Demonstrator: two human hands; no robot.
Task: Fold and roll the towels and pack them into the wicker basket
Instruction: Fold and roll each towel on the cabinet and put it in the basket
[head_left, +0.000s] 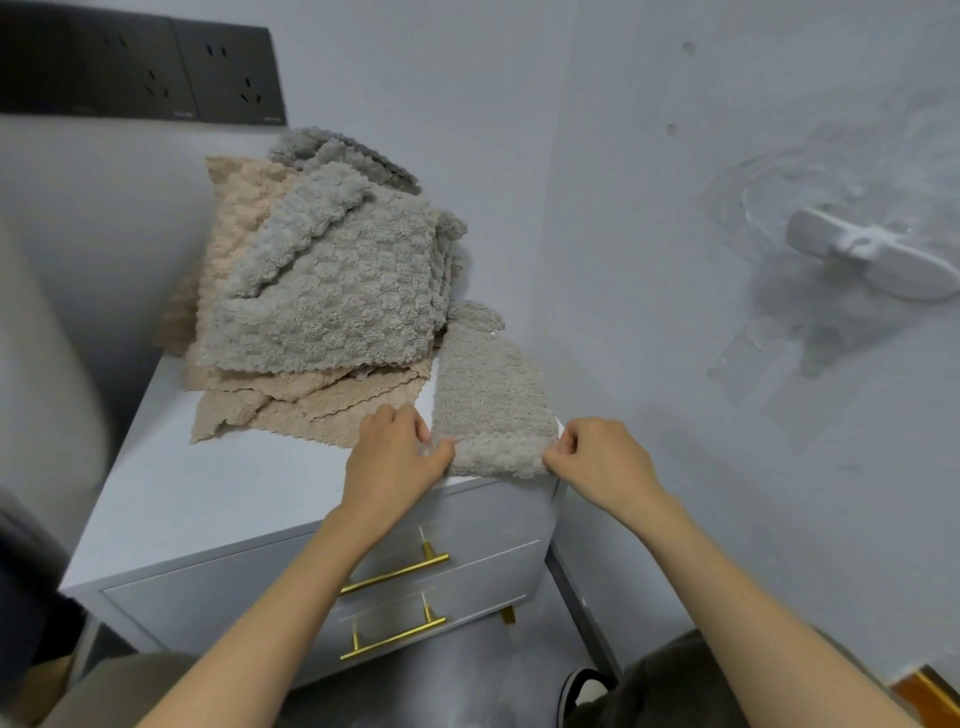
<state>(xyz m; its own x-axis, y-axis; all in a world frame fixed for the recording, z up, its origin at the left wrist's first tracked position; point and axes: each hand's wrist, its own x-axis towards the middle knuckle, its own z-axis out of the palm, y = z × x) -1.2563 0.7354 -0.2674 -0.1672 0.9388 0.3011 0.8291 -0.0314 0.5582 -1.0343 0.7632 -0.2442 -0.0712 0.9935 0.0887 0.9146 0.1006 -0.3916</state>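
A narrow folded grey towel lies on the near right corner of the white cabinet. Its near end is thickened into a lip, though the view is too soft to tell whether that is a roll or a plain fold. The left hand pinches the lip's left edge and the right hand pinches its right edge. The towel stretches away from both. A pile of towels sits just behind, to the left.

Head camera looks steeply down, close over the white cabinet.
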